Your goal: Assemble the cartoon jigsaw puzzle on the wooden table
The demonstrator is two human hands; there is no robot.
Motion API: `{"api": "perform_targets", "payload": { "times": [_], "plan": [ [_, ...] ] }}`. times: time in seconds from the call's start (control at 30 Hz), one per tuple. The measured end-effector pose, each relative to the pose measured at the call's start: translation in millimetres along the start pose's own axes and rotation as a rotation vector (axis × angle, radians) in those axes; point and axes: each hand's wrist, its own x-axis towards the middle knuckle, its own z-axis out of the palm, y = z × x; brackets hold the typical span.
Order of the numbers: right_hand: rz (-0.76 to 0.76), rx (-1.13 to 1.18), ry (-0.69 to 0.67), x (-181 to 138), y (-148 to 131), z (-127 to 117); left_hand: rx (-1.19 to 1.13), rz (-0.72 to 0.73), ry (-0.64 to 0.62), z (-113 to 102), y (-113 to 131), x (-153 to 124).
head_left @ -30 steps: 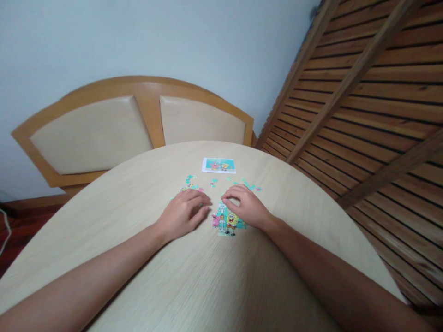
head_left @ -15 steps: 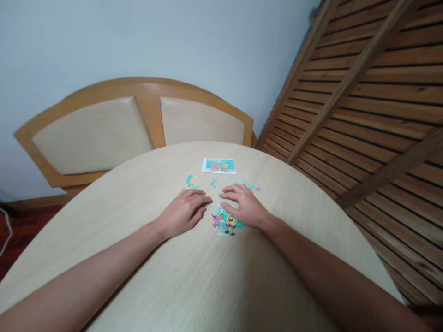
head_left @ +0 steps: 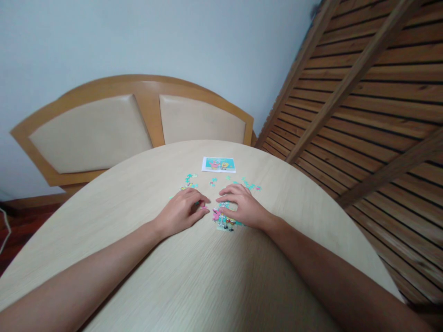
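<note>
My left hand (head_left: 182,211) curves over the table left of a partly joined jigsaw puzzle. Between its thumb and fingers shows a small pink puzzle piece (head_left: 203,205). The joined puzzle (head_left: 221,220) has pink, yellow and turquoise cartoon figures. My right hand (head_left: 244,206) rests over the puzzle's right and upper part and hides some of it. Its fingers are stretched and apart from the thumb, which lies on the puzzle.
Loose turquoise puzzle pieces (head_left: 190,179) lie beyond my left hand, with more pieces (head_left: 246,181) beyond my right. A picture card (head_left: 218,164) lies farther back on the round wooden table (head_left: 194,286). Behind stands a padded chair back (head_left: 155,117); wooden slats are at right.
My left thumb and fingers have closed round the pink piece, which now shows between them. My right hand has shifted slightly left, with its thumb lower over the puzzle.
</note>
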Motion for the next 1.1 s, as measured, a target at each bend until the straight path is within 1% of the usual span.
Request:
{"api": "perform_targets", "payload": {
  "times": [0.23, 0.47, 0.57, 0.73, 0.83, 1.1],
  "plan": [
    [-0.008, 0.016, 0.003, 0.3, 0.2, 0.1, -0.03, 0.041, -0.033, -0.7, 2.5, 0.0],
    [-0.012, 0.021, 0.002, 0.8, 0.7, 0.6, -0.121, 0.014, -0.056, 1.1, -3.0, -0.5],
    [0.003, 0.012, 0.022, 0.9, 1.2, 0.3, -0.135, 0.053, -0.092, -0.8, -1.2, 0.0],
    [0.074, -0.008, 0.08, 1.4, 3.2, -1.2, -0.153, 0.116, -0.148, -4.4, 2.7, 0.2],
    [0.104, -0.013, 0.089, 1.8, 5.0, -1.4, -0.177, 0.115, -0.161, -4.0, 1.0, 0.0],
    [0.092, -0.009, 0.083, 1.5, 7.7, -0.2, -0.317, 0.099, -0.163, -2.1, -3.4, 1.6]
  ]
}}
